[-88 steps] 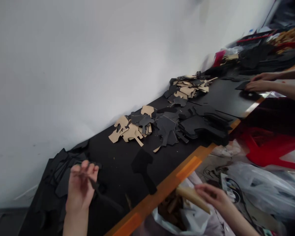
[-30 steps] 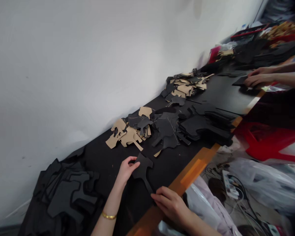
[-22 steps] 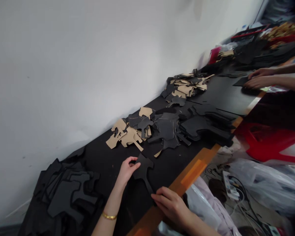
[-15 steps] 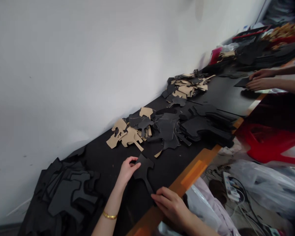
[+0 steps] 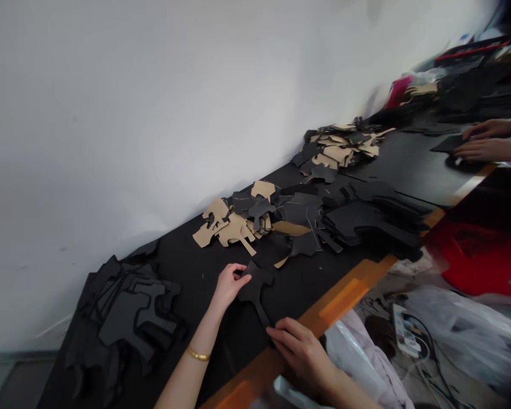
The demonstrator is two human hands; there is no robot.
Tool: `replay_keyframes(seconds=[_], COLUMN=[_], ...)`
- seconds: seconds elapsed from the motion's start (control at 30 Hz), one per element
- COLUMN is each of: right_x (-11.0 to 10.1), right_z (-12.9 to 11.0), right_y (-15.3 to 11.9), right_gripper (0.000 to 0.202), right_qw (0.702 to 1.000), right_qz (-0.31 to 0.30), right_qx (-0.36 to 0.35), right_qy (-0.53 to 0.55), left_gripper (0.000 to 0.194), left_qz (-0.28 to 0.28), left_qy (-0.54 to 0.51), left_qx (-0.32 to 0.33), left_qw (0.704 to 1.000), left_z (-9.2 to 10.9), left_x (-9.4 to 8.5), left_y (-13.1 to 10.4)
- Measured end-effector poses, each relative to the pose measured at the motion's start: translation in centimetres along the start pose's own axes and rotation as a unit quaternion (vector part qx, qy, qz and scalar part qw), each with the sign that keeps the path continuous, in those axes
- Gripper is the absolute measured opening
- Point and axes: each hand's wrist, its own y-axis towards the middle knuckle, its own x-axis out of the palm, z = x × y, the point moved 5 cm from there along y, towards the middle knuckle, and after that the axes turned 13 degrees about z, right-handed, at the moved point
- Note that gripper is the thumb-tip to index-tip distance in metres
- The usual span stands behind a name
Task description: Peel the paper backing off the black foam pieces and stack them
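Observation:
A black cut-out piece, wide at the top with a narrow stem, is held between both hands just over the dark tabletop. My left hand, with a gold bracelet at the wrist, pinches its upper left corner between thumb and fingers. At the lower end of the stem, my right hand has its fingertips closed on the tip. Beyond the hands lies a loose heap of tan and black cut-outs. Left of my forearm sits a pile of similar black pieces.
Another stack of black pieces lies right of the heap, with a mixed pile farther back. At the far right, a co-worker's hands rest on a dark piece. An orange-brown edge borders the table. A power strip lies below.
The view has turned slightly left, so things appear shifted right. In the heap, a tan strip now shows where black covered it. Both hands keep hold of the same black piece.

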Motion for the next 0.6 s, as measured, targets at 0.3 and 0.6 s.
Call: replay_keyframes(seconds=[0.3, 0.6], right_x=[0.4, 1.3], right_z=[0.1, 0.6], right_y=[0.1, -0.5], right_gripper=[0.026, 0.029], right_qw=[0.996, 0.991], right_qz=[-0.036, -0.066], right_qx=[0.082, 0.115], right_qy=[0.022, -0.003], left_gripper=[0.024, 0.033], left_qz=[0.004, -0.006], left_qy=[-0.001, 0.031], left_qx=[0.008, 0.024], left_qw=[1.000, 0.999], left_z=[-0.4, 0.7], left_x=[0.2, -0.2], left_y=[0.1, -0.3])
